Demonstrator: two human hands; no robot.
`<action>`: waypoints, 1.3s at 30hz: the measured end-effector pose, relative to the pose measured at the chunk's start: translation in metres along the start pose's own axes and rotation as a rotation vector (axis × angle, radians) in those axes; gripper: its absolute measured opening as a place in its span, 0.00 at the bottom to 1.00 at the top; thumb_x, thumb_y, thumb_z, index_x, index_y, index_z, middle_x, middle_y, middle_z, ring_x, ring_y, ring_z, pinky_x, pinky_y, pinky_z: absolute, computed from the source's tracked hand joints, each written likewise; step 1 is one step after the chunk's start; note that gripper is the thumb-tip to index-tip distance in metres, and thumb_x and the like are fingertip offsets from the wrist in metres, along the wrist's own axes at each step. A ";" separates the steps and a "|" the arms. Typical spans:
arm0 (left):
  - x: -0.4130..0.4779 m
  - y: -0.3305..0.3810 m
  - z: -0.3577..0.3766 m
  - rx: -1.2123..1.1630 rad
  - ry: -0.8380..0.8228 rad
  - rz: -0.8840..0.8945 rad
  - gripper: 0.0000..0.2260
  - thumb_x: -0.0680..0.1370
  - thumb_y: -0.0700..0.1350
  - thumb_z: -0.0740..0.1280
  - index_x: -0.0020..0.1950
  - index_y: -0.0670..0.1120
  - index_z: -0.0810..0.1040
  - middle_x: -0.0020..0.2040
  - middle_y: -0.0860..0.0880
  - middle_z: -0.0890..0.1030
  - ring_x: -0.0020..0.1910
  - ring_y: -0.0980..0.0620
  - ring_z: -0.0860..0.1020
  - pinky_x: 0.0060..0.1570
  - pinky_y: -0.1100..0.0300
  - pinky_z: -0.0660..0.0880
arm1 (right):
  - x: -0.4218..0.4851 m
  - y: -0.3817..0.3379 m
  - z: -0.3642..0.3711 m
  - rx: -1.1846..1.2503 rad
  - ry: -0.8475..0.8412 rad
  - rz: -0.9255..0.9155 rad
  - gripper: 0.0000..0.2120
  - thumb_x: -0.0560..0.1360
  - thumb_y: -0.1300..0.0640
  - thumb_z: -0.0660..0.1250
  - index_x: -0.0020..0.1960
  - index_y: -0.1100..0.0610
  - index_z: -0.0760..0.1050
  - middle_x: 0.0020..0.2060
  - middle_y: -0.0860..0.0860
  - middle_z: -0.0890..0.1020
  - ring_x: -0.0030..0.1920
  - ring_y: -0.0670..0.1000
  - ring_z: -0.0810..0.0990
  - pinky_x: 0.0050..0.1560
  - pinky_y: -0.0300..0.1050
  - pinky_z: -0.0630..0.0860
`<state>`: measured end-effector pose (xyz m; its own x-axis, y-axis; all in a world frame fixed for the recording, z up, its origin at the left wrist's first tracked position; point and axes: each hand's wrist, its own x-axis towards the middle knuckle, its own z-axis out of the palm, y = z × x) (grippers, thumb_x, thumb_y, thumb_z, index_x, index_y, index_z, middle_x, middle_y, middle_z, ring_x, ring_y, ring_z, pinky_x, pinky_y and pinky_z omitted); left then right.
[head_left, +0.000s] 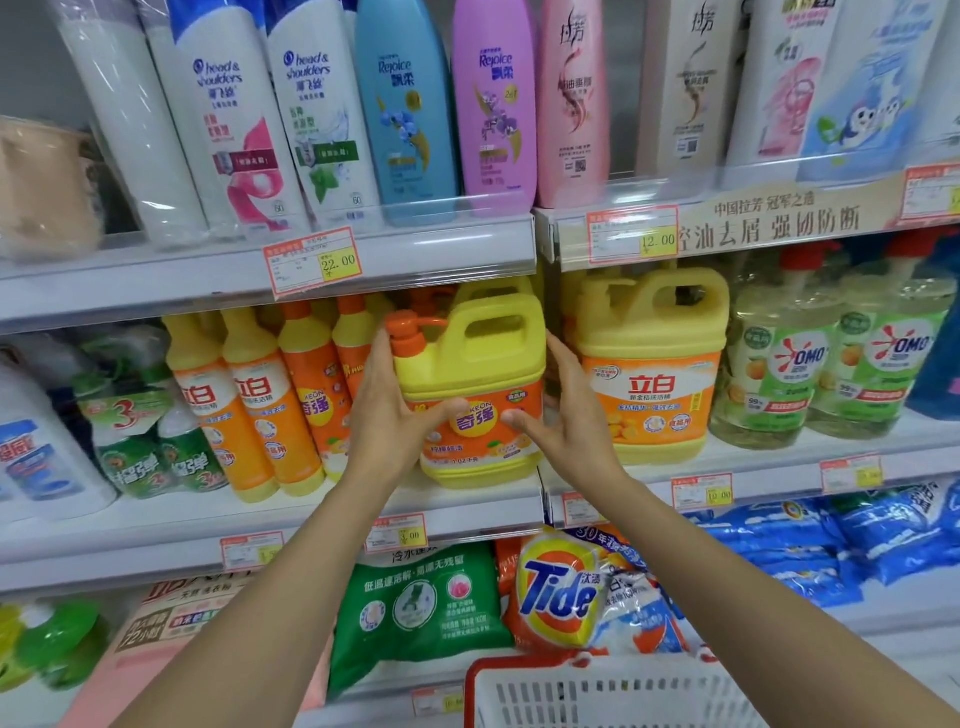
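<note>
Reached fwd and up w/ both forearms, converging from bottom corners of view onto yellow jug (483, 358) on mid shelf (156, 535). Flanked it w/ L hand (387, 410) on its left side and R hand (563, 415) on its right, palms facing each other, wrists bent back a bit. Held L fingers about straight, pointing up along jug's side, tips just beside orange pump (408, 332); laid L thumb (452, 408) across front label. Mirrored that w/ R hand: fingers spread and nearly straight, pointing up by jug's right edge, R thumb (517, 418) angled in w/ tip at label, close to L thumb but apart. Grip: both hands spread, not curled round anything, jug between palms; couldn't tell if R fingers actually touched jug's side. Found jug upright near shelf's front edge, handle on top, btwn slim orange-yellow bottles (249, 405) at left and second yellow jug (652, 364) at right. Noted white basket w/ red rim (613, 696) low in view under R forearm, Tide bag (561, 592) and green bag (415, 608) on shelf below.
</note>
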<state>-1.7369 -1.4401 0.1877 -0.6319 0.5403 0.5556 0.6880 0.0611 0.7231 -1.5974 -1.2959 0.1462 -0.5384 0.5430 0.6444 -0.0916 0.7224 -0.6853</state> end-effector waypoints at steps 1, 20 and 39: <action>0.001 0.001 0.003 0.016 0.011 -0.018 0.45 0.66 0.49 0.81 0.77 0.49 0.58 0.70 0.48 0.72 0.68 0.47 0.72 0.59 0.55 0.77 | 0.001 0.000 0.000 -0.022 -0.006 0.006 0.43 0.71 0.39 0.71 0.79 0.51 0.56 0.72 0.48 0.68 0.71 0.47 0.69 0.66 0.53 0.75; -0.050 0.026 0.046 0.504 0.196 -0.117 0.42 0.75 0.53 0.71 0.80 0.41 0.50 0.75 0.37 0.57 0.73 0.38 0.58 0.71 0.44 0.62 | -0.003 0.005 -0.067 -0.144 0.414 -0.058 0.27 0.74 0.55 0.74 0.68 0.62 0.69 0.58 0.54 0.74 0.58 0.53 0.74 0.58 0.52 0.74; -0.084 0.034 0.082 0.550 -0.132 0.038 0.34 0.78 0.48 0.69 0.80 0.52 0.55 0.79 0.46 0.37 0.78 0.42 0.39 0.75 0.46 0.46 | -0.013 0.037 -0.133 -0.102 0.112 0.274 0.50 0.54 0.52 0.86 0.69 0.55 0.62 0.59 0.48 0.74 0.59 0.48 0.74 0.51 0.34 0.71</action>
<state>-1.6315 -1.4148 0.1322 -0.5779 0.6485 0.4955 0.8160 0.4492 0.3638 -1.4824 -1.2191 0.1575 -0.4349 0.7631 0.4780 0.1314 0.5790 -0.8047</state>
